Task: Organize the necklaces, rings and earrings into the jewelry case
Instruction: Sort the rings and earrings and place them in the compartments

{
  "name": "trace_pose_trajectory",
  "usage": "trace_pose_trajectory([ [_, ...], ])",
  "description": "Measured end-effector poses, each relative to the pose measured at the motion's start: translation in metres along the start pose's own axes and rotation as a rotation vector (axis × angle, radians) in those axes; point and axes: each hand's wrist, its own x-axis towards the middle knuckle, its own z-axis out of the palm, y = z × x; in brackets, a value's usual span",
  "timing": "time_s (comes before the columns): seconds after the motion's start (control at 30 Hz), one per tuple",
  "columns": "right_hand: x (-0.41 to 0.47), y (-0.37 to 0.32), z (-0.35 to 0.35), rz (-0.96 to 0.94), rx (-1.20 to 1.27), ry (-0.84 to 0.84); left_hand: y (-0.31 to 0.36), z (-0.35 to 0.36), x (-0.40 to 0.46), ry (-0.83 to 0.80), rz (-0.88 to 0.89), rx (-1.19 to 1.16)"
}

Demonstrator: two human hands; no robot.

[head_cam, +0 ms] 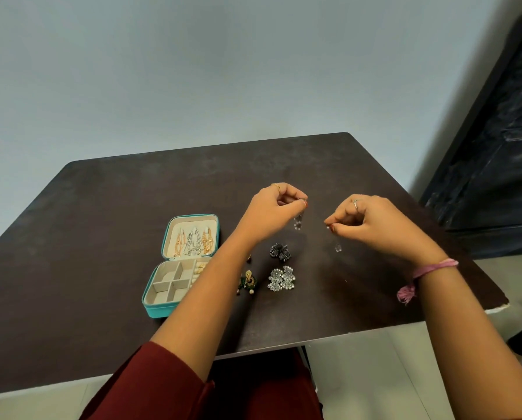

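Teal jewelry case (162, 310) sits open at the table's left-centre, lid (193, 234) tipped back w/ necklaces (193, 242) hung inside: gold chains either side, silver ones in the middle. Base tray is split into cream compartments; the near and left ones look bare, a few gold rings (199, 269) sit in the slotted strip at the far right of the tray, partly hidden by the forearm. Dark table (102, 201) has wide open surface left of and behind the case; near edge runs just below it.

Right of the case, loose on the tabletop: a green-and-gold earring (248, 281) w/ a pale bead, a pair of silver fan-shaped earrings (281, 278) lying touching each other, and behind them a pair of dark bell-shaped earrings (279, 251).

Left hand (273, 213) is raised above the table, thumb and forefinger pinched on the top of a small clear drop earring (298, 222) that dangles below. Right hand (375, 227), pink thread at the wrist, pinches the matching drop earring (338, 247) the same way; the two are well apart. Detail of the drops is too small and blurred to read. Table's right edge and chipped near-right corner lie close by the right wrist.
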Motion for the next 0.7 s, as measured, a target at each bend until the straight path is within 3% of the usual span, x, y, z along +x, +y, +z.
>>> trace_pose_trajectory([
  [0.13, 0.003, -0.002, -0.002, 0.004, 0.095, -0.057, 0.001, 0.005, -0.006, -0.064, -0.068, -0.056],
  [0.43, -0.002, -0.008, 0.014, -0.056, 0.256, 0.054, 0.001, 0.012, -0.017, -0.101, -0.167, -0.175],
  [0.7, -0.004, -0.018, 0.016, -0.101, 0.138, 0.13, -0.002, 0.014, -0.023, -0.077, -0.19, -0.252],
])
